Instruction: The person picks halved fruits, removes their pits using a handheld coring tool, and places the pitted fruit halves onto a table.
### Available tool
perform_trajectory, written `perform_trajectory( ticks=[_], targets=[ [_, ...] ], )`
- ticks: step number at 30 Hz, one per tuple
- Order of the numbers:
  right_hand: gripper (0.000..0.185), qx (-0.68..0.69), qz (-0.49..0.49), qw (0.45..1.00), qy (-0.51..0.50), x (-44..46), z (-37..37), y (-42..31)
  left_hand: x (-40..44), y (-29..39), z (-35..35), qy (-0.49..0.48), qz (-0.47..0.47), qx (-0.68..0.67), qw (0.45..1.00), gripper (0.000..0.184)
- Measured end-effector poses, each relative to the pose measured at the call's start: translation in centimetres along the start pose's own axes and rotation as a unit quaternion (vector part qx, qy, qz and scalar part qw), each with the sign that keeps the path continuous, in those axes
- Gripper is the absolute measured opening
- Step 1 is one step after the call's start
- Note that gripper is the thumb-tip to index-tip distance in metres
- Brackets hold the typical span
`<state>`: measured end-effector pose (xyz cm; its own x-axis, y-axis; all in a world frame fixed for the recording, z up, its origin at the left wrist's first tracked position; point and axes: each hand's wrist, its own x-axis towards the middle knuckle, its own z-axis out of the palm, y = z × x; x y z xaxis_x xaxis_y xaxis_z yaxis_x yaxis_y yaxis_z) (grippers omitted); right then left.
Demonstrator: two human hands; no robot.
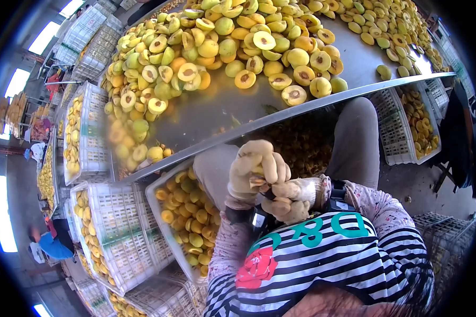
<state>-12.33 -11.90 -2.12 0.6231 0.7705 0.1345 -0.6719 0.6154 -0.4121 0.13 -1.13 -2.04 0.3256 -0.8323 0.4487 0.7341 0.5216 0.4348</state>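
Observation:
My left hand (256, 166), in a pale glove, is raised in front of my chest with its fingers curled round a small piece of yellow fruit (258, 170), mostly hidden by the fingers. Close against it, my right hand (290, 199), gloved too, is closed on a dark, short tool (268, 194) of which only a bit shows; its kind is hidden. Beyond both hands, a metal table (206, 119) bears a heap of halved yellow peaches (195, 50), many with brown pits or pit hollows showing.
The table's raised metal edge (280, 110) runs just past my knees. A white crate (161, 198) of peach halves stands at my left, with more crates (124, 235) beyond. Another filled crate (399, 127) is at the right. Brown scraps (301, 142) lie between my legs.

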Motion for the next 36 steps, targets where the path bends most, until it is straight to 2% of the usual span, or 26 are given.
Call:
perform_trajectory(
  ticks=[2,3,4,5,6,7,8,9,11,13,14,15,16,19,20,21,22,23,24,25,28,29,30,32,35,36],
  targets=[
    [0.055,0.083,0.019,0.989,-0.118,-0.4,-0.2,-0.5,-0.8,-1.0,0.1,0.145,0.029,-0.029,0.989,0.038],
    [0.056,0.106,-0.007,0.989,-0.103,-0.8,-0.9,0.0,-1.1,-0.6,1.4,0.375,0.025,0.035,0.926,0.036],
    [0.056,0.127,-0.031,0.987,-0.089,-1.4,-1.3,0.3,-1.7,0.0,1.5,0.388,0.056,0.062,0.918,0.035],
    [0.054,0.066,-0.095,0.993,0.006,-1.7,-1.5,0.6,-2.5,0.9,1.4,0.402,0.089,0.091,0.907,0.035],
    [0.051,0.107,-0.079,0.979,0.153,-1.6,-0.3,0.0,-3.4,1.9,1.5,0.417,0.124,0.119,0.893,0.035],
    [0.049,0.097,-0.072,0.953,0.278,-1.3,0.4,-0.6,-4.8,3.2,2.4,0.463,0.118,0.282,0.832,0.035],
    [0.048,0.085,-0.065,0.911,0.399,-0.9,0.7,-1.0,-6.5,4.5,2.3,0.464,0.127,0.371,0.794,0.034],
    [0.046,0.095,-0.091,0.92,0.369,-1.2,0.1,-0.6,-9.3,5.8,1.4,0.439,0.126,0.627,0.631,0.032],
    [0.047,0.048,-0.07,0.913,0.399,-0.7,1.4,-1.4,-14.9,6.4,-0.1,0.437,0.116,0.803,0.387,0.03],
    [0.047,0.03,-0.08,0.911,0.403,-1.3,1.5,-1.9,-24.2,5.0,-4.8,0.588,0.091,0.737,0.322,0.034],
    [0.048,0.034,-0.086,0.905,0.415,-1.5,1.5,-2.2,-26.0,3.3,-2.8,0.614,-0.052,0.72,0.318,0.039],
    [0.048,0.038,-0.095,0.907,0.408,-2.0,1.2,-2.3,-30.1,1.5,-2.4,0.497,-0.27,0.813,0.138,0.041],
    [0.047,0.042,-0.101,0.91,0.4,-2.4,1.1,-2.5,-32.6,0.5,-2.9,0.333,-0.455,0.824,-0.063,0.044],
    [0.047,0.035,-0.115,0.904,0.41,-3.6,0.9,-3.0,-28.1,4.6,-3.0,0.435,-0.416,0.798,0.019,0.043],
    [0.046,0.028,-0.13,0.9,0.416,-3.9,0.7,-3.1,-28.9,7.9,-6.3,0.43,-0.285,0.848,0.121,0.038],
    [0.046,0.029,-0.142,0.897,0.417,-4.2,0.5,-3.1,-18.8,7.1,-2.1,0.376,-0.102,0.912,0.126,0.032],
    [0.046,0.028,-0.151,0.896,0.417,-4.5,0.4,-3.2,-12.2,7.7,-0.9,0.377,-0.07,0.892,0.241,0.026],
    [0.046,0.026,-0.161,0.894,0.417,-4.9,0.3,-3.3,-5.9,7.4,0.3,0.36,-0.055,0.875,0.32,0.02],
    [0.046,0.022,-0.177,0.895,0.409,-5.3,0.3,-3.6,-0.6,7.1,0.1,0.243,0.034,0.906,0.344,0.018],
    [0.046,0.018,-0.193,0.896,0.4,-5.8,0.3,-3.7,4.1,6.5,0.1,0.194,0.034,0.897,0.397,0.018],
    [0.044,0.001,-0.23,0.888,0.398,-7.5,0.1,-4.1,11.8,6.2,-6.8,0.183,-0.103,0.893,0.397,0.032],
    [0.042,-0.003,-0.236,0.884,0.402,-8.1,0.0,-4.2,13.2,5.9,-9.7,0.205,-0.119,0.896,0.375,0.041],
    [0.041,-0.006,-0.244,0.88,0.408,-8.5,0.0,-4.4,14.6,5.0,-10.6,0.223,-0.174,0.909,0.306,0.047],
    [0.037,-0.019,-0.22,0.88,0.42,-9.3,0.3,-5.0,15.7,4.2,-11.4,0.208,-0.228,0.913,0.268,0.048],
    [0.036,-0.111,-0.183,0.876,0.431,-9.4,0.9,-5.3,13.3,4.3,-13.3,0.272,-0.239,0.773,0.52,0.045],
    [0.036,-0.152,-0.186,0.879,0.413,-9.2,0.8,-5.5,12.5,2.7,-9.9,0.255,-0.176,0.708,0.635,0.042]
  ],
)
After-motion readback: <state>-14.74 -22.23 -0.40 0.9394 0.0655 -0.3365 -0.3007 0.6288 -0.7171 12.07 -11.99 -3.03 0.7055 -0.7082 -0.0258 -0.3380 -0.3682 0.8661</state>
